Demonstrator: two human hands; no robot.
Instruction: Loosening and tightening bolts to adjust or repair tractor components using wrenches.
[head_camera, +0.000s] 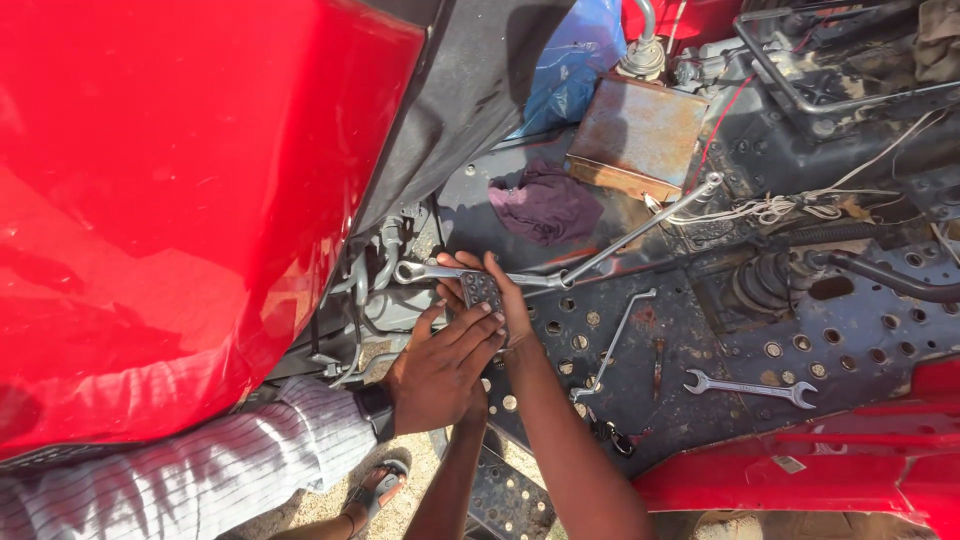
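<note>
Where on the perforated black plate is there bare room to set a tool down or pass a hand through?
Free: the plate between the open-ended spanner and the ribbed rubber boot, and the strip between the purple rag and the thin bent rod. Crowded: around the small pedal, where several hands and a ring spanner meet.

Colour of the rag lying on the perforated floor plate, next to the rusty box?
Dark purple rag, crumpled; seen in the head view.
</note>
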